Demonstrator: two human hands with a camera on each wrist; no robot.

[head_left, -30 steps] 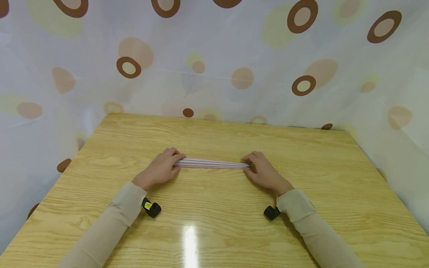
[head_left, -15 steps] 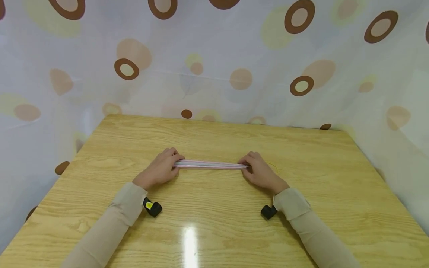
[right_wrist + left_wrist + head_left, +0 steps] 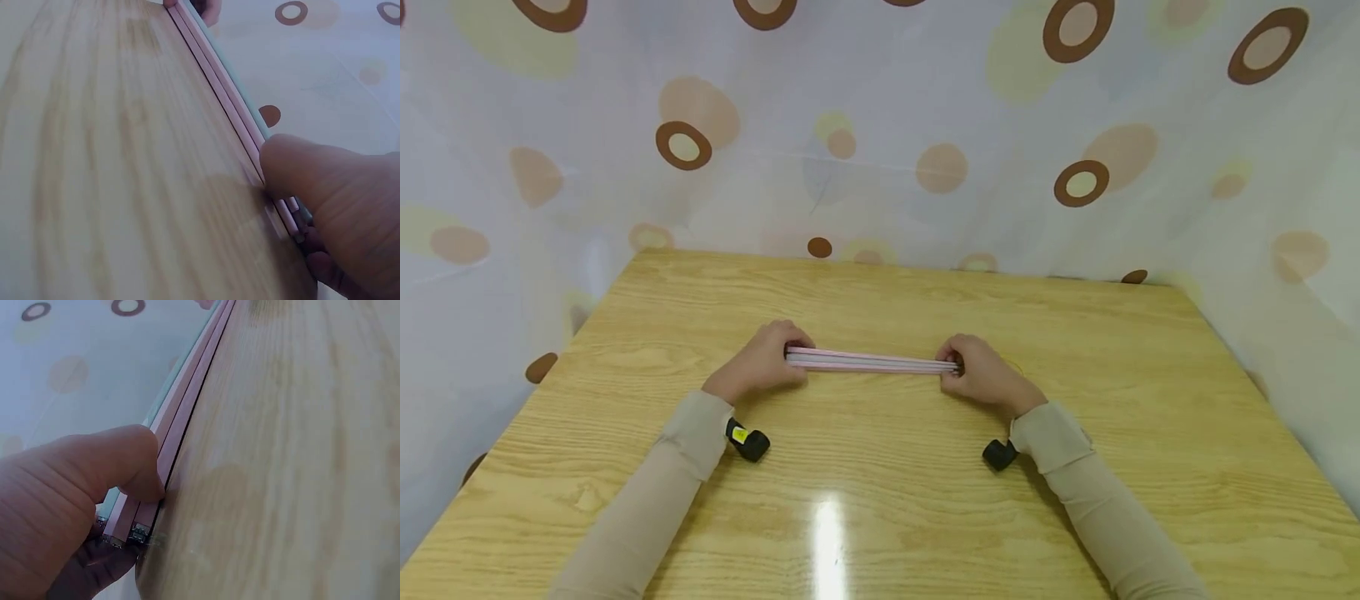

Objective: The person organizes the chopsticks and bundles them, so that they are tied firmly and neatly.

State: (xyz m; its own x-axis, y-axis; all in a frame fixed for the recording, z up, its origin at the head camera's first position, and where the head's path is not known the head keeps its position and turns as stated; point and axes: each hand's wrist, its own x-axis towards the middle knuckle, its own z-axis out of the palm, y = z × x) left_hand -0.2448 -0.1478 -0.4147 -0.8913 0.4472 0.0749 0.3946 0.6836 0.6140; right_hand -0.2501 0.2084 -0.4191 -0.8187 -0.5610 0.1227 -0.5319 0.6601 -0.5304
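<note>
A tight bundle of several slim pink and pale green chopsticks (image 3: 872, 362) stretches from hand to hand, thicker at its left end than at its right. My left hand (image 3: 765, 357) grips the thick end, thumb on the near side. In the left wrist view the thumb (image 3: 134, 462) presses the pink sides, and the square glittery ends (image 3: 125, 537) stick out past it. At the thin end, my right hand (image 3: 985, 375) pinches the chopsticks with thumb and fingers. Its thumb (image 3: 300, 165) lies across them in the right wrist view, tips showing just below.
A thin yellow loop (image 3: 1017, 366) lies behind the right hand, mostly hidden. The wood-grain table (image 3: 880, 467) runs back to a white curtain (image 3: 880, 100) with brown and beige ovals. Each wrist carries a small black camera.
Both hands keep hold of the chopsticks. The left fingers have shifted so that the thick end shows between fingers and thumb; the right fingers have curled further. The head view has tilted slightly.
</note>
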